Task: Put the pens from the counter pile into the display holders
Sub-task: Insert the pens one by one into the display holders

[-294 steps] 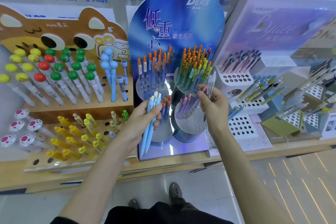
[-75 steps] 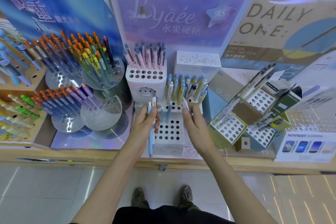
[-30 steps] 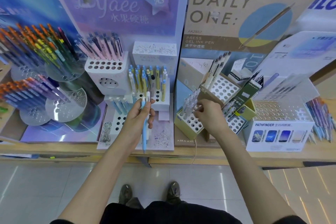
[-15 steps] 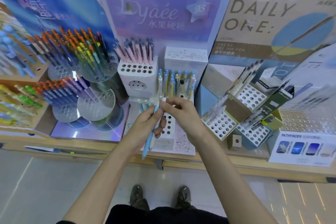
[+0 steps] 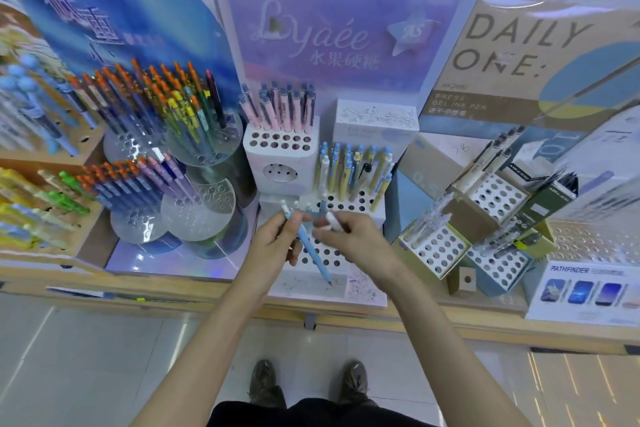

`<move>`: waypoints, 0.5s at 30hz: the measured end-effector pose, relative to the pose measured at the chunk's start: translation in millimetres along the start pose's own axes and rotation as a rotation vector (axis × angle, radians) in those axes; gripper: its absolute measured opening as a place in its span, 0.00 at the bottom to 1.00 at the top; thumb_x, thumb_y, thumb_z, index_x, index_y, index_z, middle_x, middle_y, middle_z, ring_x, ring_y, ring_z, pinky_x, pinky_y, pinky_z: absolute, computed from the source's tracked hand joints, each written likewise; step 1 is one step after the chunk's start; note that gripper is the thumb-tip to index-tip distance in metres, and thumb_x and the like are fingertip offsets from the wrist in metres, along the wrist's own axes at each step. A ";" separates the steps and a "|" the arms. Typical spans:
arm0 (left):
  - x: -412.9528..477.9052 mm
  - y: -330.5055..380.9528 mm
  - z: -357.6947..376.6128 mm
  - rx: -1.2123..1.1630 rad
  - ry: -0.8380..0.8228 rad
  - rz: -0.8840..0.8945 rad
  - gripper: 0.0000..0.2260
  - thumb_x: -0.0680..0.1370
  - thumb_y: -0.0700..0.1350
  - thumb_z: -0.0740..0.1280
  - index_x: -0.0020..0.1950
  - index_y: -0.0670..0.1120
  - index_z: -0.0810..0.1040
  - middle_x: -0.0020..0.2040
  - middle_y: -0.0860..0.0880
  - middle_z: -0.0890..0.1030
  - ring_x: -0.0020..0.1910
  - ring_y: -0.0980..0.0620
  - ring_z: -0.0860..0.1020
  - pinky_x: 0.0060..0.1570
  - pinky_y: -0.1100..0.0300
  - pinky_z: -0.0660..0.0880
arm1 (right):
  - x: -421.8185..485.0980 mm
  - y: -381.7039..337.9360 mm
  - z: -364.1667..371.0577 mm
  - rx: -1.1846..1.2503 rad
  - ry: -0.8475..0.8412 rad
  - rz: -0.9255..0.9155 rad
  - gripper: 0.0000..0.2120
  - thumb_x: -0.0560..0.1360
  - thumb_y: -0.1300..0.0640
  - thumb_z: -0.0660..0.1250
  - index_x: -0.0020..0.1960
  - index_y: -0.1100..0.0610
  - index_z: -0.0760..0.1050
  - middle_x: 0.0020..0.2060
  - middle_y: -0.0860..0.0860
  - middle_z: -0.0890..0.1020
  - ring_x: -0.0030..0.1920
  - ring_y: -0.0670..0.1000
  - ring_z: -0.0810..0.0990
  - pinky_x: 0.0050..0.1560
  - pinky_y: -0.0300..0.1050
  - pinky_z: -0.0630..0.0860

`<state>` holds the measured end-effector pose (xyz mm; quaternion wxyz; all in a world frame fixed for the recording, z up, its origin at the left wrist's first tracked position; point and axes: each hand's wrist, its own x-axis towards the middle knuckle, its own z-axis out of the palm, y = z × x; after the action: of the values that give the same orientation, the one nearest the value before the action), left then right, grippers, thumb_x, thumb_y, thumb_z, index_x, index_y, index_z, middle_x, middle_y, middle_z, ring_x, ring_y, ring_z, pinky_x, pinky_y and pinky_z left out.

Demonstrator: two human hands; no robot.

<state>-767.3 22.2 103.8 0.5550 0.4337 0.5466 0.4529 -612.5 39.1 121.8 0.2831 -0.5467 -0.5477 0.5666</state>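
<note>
Holding a blue pen (image 5: pixel 309 251) aslant over the white holder (image 5: pixel 337 262), the left grip (image 5: pixel 277 243) risked missing its holes. The right grip (image 5: pixel 353 239) pinched a pale pen (image 5: pixel 333 220).

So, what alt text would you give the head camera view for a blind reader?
A person's left hand holds a light blue pen, tip down, and the right hand pinches a white item beside it, in front of a white tiered holder of pastel pens. Other pen displays flank it.

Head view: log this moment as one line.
left hand holds blue pen | right hand pinches pale object, blurred | both at white holder | pen not yet inserted
</note>
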 end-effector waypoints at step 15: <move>61.1 15.7 18.8 1.035 -0.117 0.486 0.14 0.79 0.44 0.66 0.64 0.49 0.78 0.61 0.50 0.77 0.62 0.50 0.70 0.58 0.57 0.58 | 2.7 31.3 -18.4 0.185 0.325 0.025 0.13 0.77 0.57 0.67 0.34 0.54 0.81 0.25 0.51 0.69 0.24 0.45 0.61 0.25 0.34 0.61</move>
<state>-749.4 85.4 106.6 0.1796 0.7866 0.5499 0.2159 -587.3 39.8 95.5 0.4099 -0.6094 -0.4335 0.5222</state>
